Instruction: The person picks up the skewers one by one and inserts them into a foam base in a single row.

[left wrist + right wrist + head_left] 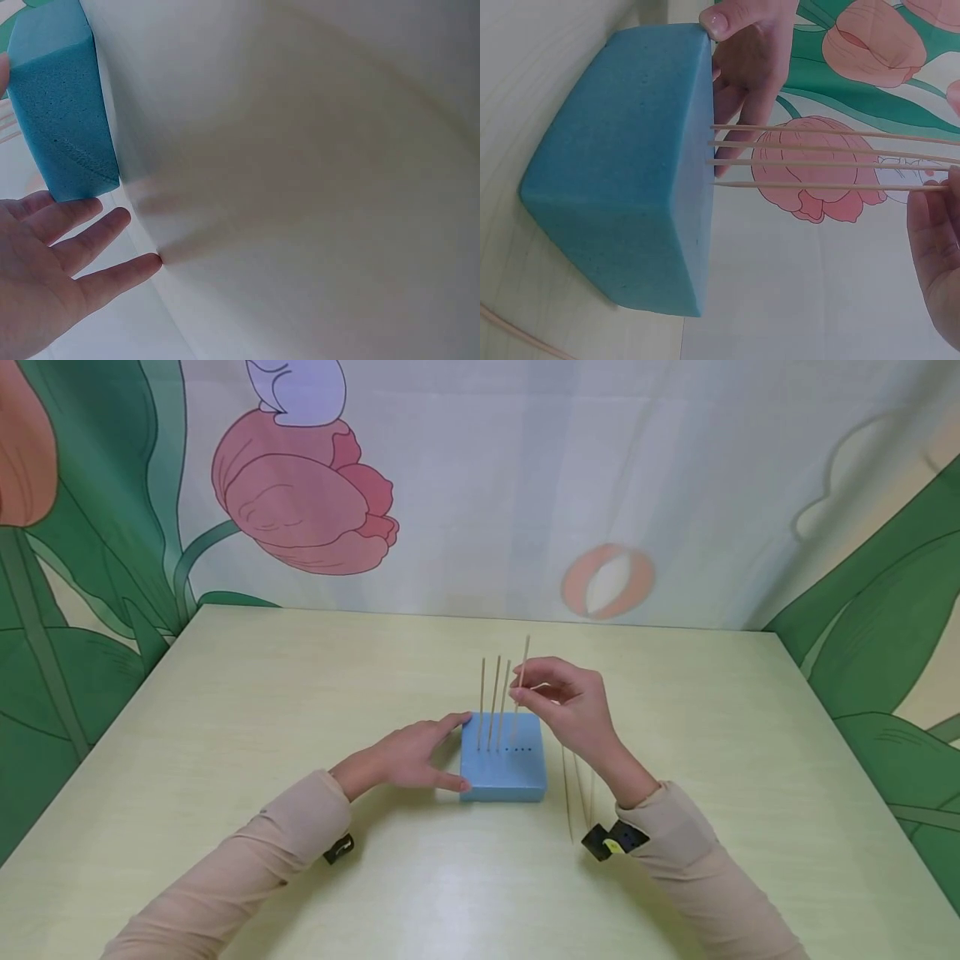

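A blue foam block point(517, 777) sits on the table with a row of small holes across its top. Three thin wooden skewers point(492, 706) stand upright in that row. My right hand point(570, 697) pinches another skewer point(525, 664) near its upper part, between thumb and fingertips. Its pointed lower tip meets the block's top beside the standing ones, as the right wrist view shows. With thumb at the front left corner and a finger at the back left one, my left hand point(412, 756) holds the block. Its other fingers point(124, 277) spread out beside the block.
Several loose skewers point(567, 802) lie on the pale wooden table point(247, 710), right of the block and partly under my right forearm. A printed curtain point(480, 502) with flowers hangs behind the table's far edge. Dark straps with devices point(615, 841) sit at both wrists.
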### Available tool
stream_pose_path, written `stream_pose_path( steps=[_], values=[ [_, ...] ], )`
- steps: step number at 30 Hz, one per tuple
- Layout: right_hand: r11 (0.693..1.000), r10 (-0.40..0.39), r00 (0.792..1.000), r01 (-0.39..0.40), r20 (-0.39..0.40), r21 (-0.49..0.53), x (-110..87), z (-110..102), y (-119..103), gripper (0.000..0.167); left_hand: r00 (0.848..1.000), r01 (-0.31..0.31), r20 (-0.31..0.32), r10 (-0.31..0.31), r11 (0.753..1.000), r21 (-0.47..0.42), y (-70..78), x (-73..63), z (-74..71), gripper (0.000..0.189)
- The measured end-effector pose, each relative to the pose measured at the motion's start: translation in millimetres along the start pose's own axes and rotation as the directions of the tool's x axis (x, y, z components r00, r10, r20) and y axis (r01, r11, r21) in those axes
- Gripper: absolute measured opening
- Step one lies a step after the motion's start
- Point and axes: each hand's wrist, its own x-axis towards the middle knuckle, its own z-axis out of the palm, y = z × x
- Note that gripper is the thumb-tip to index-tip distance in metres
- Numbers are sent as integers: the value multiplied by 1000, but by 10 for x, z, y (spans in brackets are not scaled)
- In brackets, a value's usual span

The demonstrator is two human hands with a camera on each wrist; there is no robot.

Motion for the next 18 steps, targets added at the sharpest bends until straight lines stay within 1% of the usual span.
stream_pose_path(
  steps=[10, 18],
  values=[
    [1000, 0, 1000, 0, 6, 2, -21, 37, 46, 15, 1000, -5, -5, 5, 1000, -4, -6, 3, 2, 98],
    [1000, 30, 999, -30, 14, 9, -89, 71, 122, 15, 1000, -9, 3, 9, 1000, -2, -9, 6, 1, 97]
  ],
)
